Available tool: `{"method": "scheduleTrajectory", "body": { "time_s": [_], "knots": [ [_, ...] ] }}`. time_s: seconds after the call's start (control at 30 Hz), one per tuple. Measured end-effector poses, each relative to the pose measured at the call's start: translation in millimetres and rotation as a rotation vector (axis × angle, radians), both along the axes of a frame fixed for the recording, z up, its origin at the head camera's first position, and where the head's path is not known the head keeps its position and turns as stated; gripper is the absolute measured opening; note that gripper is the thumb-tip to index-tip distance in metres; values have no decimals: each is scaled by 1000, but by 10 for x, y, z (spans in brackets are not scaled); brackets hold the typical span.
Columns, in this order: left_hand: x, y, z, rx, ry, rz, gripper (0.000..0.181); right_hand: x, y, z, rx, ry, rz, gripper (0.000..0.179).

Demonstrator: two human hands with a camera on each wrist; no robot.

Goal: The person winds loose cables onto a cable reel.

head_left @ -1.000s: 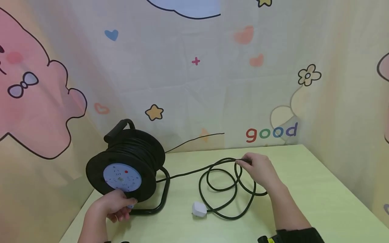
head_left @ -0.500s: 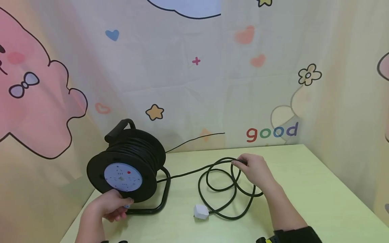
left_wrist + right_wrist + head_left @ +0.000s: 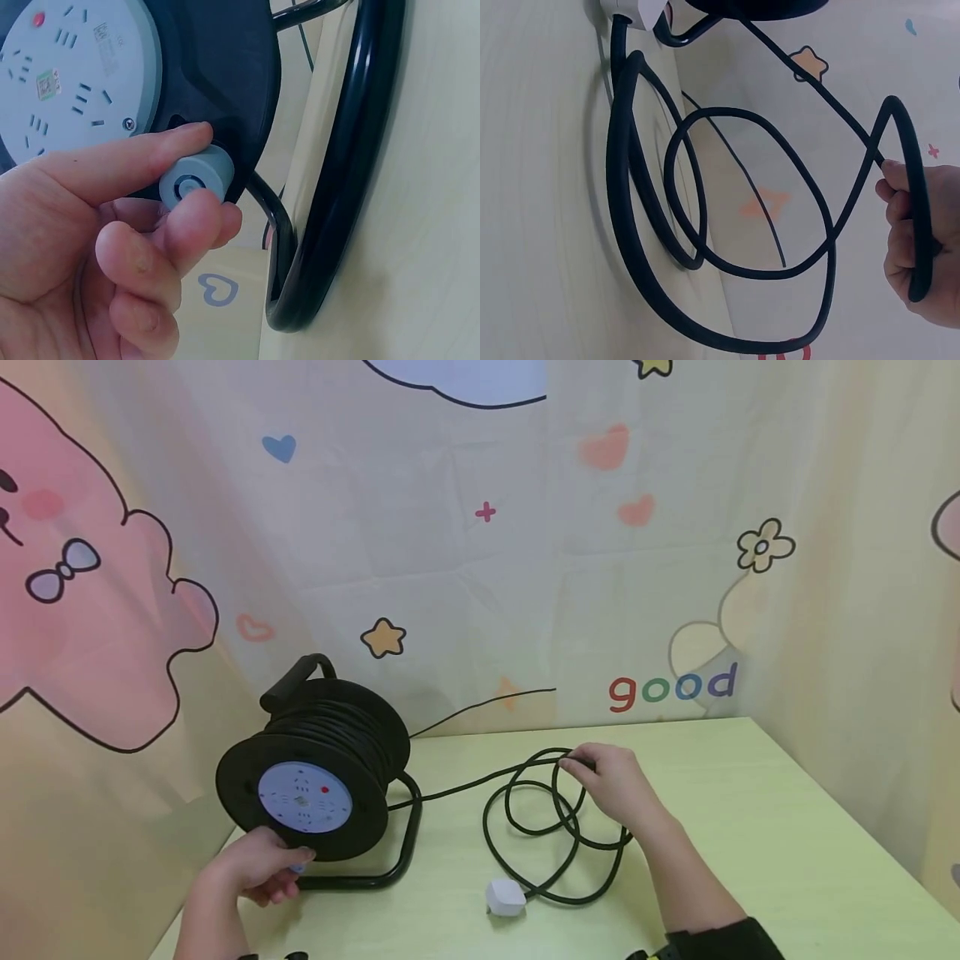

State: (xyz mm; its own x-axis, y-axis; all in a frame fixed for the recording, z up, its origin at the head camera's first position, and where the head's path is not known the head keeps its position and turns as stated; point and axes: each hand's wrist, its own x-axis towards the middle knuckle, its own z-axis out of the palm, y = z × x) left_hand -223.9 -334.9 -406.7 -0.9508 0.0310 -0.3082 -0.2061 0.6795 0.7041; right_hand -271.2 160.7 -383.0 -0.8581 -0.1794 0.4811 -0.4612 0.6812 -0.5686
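A black cable reel (image 3: 240, 785) with a pale blue socket panel (image 3: 305, 797) stands at the left of the table in the head view. My left hand (image 3: 255, 864) pinches a grey-blue knob (image 3: 199, 176) low on the reel's front disc, thumb and fingers around it. To the right, my right hand (image 3: 615, 785) grips the black cable (image 3: 617, 172), which runs from the reel to the fingers and then hangs in loose loops. A white plug (image 3: 506, 897) on the cable's end lies on the table in front of the loops.
The reel rests on a black tubular stand (image 3: 408, 843) and has a carrying handle (image 3: 288, 683) on top. A thin dark line (image 3: 480, 704) shows behind the reel against the printed curtain (image 3: 465, 568). The pale green table (image 3: 750, 827) extends to the right.
My left hand has moved left with the knob, and the reel's face has turned clockwise. My right hand has come left toward the reel with the cable. The plug has slid slightly right and nearer.
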Motion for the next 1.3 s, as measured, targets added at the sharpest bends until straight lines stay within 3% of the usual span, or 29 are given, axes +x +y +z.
{"method": "scheduleTrajectory", "body": {
  "time_s": [0.17, 0.47, 0.77, 1.0, 1.3],
  "knots": [
    [19, -65, 3, 1, 30, 26, 36, -5, -104, 0, -34, 13, 19, 8],
    [38, -212, 7, 37, 48, 136, 34, -8, -346, -25, -108, -5, 58, 8],
    [33, -427, 20, 85, 118, 231, 40, 35, -578, -7, -197, -105, 109, 12],
    [38, -527, 147, 156, 190, 296, 43, 24, -813, -25, -255, -172, 168, 17],
    [85, -493, 366, 273, 283, 481, 48, 35, -1109, -88, -272, -310, 253, 24]
  ]
}}
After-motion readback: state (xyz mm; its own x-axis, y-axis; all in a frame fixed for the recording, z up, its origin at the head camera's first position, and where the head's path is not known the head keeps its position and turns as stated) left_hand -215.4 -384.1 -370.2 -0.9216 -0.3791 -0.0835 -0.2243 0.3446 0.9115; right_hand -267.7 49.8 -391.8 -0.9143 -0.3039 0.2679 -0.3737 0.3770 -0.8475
